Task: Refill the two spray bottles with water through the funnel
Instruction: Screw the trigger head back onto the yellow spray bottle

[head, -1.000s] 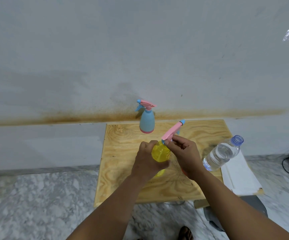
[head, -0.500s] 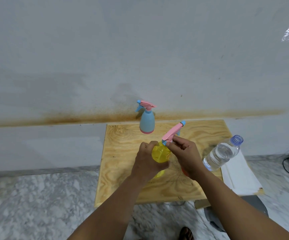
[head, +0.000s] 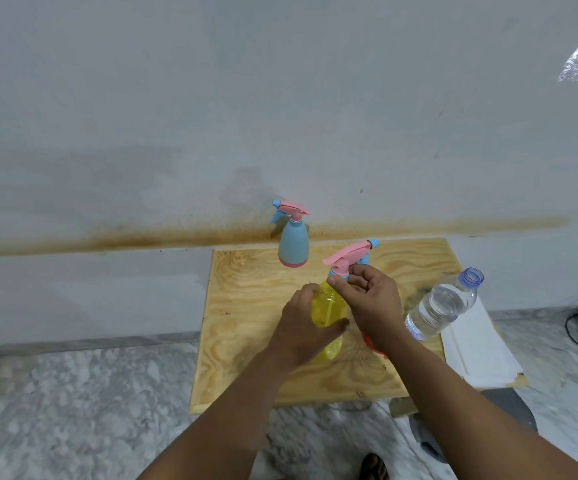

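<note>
Centrally, on a plywood surface [head: 246, 306], the left hand [head: 301, 327] wraps round the body of a yellow spray bottle [head: 327, 315], which stands slightly tilted. The right hand [head: 372, 304] pinches the bottle's collar just beneath the pink sprayer head [head: 344, 254], thumb and fingers curled round the neck; the head's blue nozzle points far and right. A blue spray bottle [head: 293, 244] with a pink head and pink base stands upright at the far edge of the surface, near the wall [head: 280, 98], well apart from both hands. To the right, a clear water bottle [head: 441, 306], uncapped and part filled, stands at the surface's right edge. An orange object [head: 372, 344], largely hidden behind the right wrist, lies on the surface; what it is cannot be told. No label, brand or writing is legible on any bottle. A white board [head: 478, 355] lies just right of the surface, over marbled floor [head: 72, 410].
</note>
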